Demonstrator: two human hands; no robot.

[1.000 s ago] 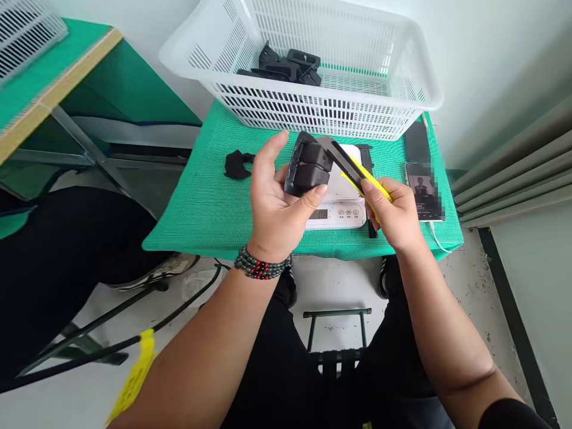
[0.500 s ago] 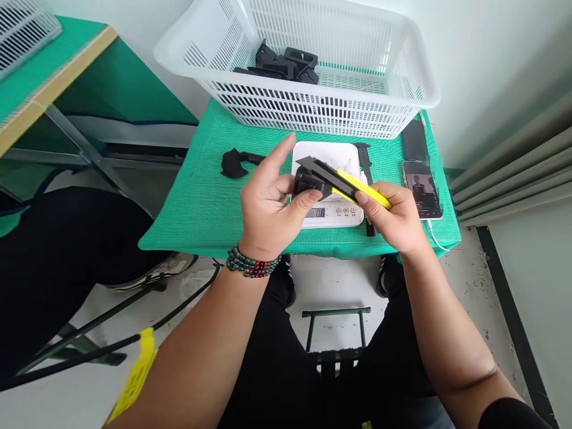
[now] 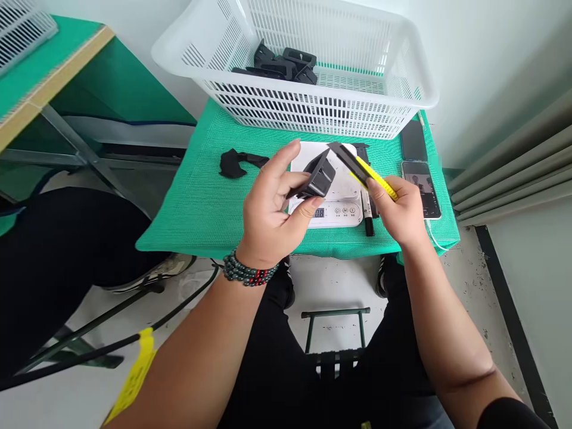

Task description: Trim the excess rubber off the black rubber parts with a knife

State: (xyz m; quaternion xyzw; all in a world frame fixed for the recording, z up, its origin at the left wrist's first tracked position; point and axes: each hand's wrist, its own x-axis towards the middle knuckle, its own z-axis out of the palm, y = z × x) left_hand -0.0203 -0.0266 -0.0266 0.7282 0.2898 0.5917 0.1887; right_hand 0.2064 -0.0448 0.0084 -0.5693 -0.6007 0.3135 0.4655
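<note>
My left hand [image 3: 272, 205] grips a black plastic part [image 3: 318, 177] between thumb and fingers, holding it above a white digital scale [image 3: 333, 205]. My right hand [image 3: 402, 208] is closed round a yellow utility knife [image 3: 364, 170]. The knife's blade end points up and left, just right of the black part's upper edge. Both hands hover over the green-covered table [image 3: 214, 202].
A white slotted basket [image 3: 313, 65] at the table's back holds several black parts [image 3: 281, 62]. A black scrap [image 3: 236, 162] lies left of the scale. A black marker [image 3: 367, 208] and a phone [image 3: 422, 187] lie at the right. A green stool [image 3: 335, 333] stands between my legs.
My left hand has turned the black part so that it now shows as a slanted wedge. The knife has lifted from lying across the part to its upper right.
</note>
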